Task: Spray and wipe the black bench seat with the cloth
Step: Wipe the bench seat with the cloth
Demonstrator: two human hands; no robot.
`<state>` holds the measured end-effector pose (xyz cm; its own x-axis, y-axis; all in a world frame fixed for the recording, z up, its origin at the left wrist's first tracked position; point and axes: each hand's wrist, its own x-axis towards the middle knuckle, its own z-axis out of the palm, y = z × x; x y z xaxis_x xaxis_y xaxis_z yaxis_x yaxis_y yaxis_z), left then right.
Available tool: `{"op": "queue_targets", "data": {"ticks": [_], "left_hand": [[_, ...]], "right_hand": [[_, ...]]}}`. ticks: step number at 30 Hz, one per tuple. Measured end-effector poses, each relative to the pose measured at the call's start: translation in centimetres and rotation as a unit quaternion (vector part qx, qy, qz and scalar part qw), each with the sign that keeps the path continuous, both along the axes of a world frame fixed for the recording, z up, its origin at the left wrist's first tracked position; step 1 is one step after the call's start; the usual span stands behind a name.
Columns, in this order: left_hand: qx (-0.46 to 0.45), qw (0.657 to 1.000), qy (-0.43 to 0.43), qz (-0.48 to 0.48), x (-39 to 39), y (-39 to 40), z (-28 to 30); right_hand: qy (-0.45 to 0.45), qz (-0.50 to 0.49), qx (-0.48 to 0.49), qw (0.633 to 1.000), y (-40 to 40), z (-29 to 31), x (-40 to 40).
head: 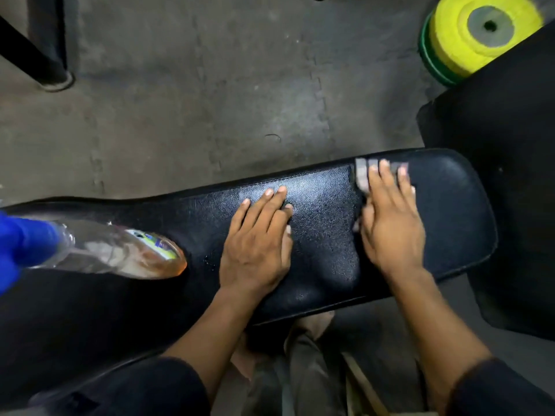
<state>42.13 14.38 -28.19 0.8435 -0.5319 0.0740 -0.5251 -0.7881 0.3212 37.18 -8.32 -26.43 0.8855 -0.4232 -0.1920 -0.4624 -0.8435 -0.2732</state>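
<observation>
1. Nearest us, bottom of frame: our two dark sleeves and forearms reach up onto the black bench seat (324,223), which runs from lower left to mid right.
2. Left of frame: the spray bottle (120,250) lies on its side on the seat, blue trigger head at the far left edge, not held. Risk: it's round and clear w/ liquid inside, so if we jolt the seat it could roll off the near or far edge, or leak.
3. Center: our left hand (258,244) lies flat on the vinyl, palm down, fingers extended and close together, gripping nothing; it seems to be bracing. Risk: the surface looks glossy, maybe wet w/ spray, so that palm could slip if we lean on it.
4. Right of center: our right hand (390,223) presses the cloth (362,175) onto the seat, fingers slightly spread over it; only a grey strip shows past the fingertips. It's blurred. Risk: cloth is mostly bunched under the palm, so it could slide out and we'd wipe w/ bare skin.
5. Far right end of seat: we judge it unwiped; overshoot drops the cloth to the floor.
6. Upper right: yellow roll (480,31), well apart, no threat.
</observation>
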Motion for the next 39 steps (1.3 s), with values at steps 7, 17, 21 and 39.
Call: {"op": "queue_targets", "data": {"ticks": [7, 17, 21, 39], "left_hand": [[-0.078, 0.990, 0.079, 0.086, 0.1, 0.8, 0.6], [0.007, 0.999, 0.009, 0.040, -2.3, 1.3, 0.3], [0.014, 0.999, 0.028, 0.020, -2.4, 1.7, 0.0], [0.057, 0.998, -0.024, 0.000, -4.0, 2.8, -1.0]], "right_hand": [[-0.039, 0.195, -0.001, 0.980, 8.3, -1.4, 0.0], [-0.047, -0.141, -0.004, 0.989, 14.0, -2.0, -10.3], [-0.104, -0.068, 0.006, 0.992, 20.5, -2.9, -10.6], [-0.163, -0.221, 0.075, 0.959, 24.2, -2.8, -12.0]]}}
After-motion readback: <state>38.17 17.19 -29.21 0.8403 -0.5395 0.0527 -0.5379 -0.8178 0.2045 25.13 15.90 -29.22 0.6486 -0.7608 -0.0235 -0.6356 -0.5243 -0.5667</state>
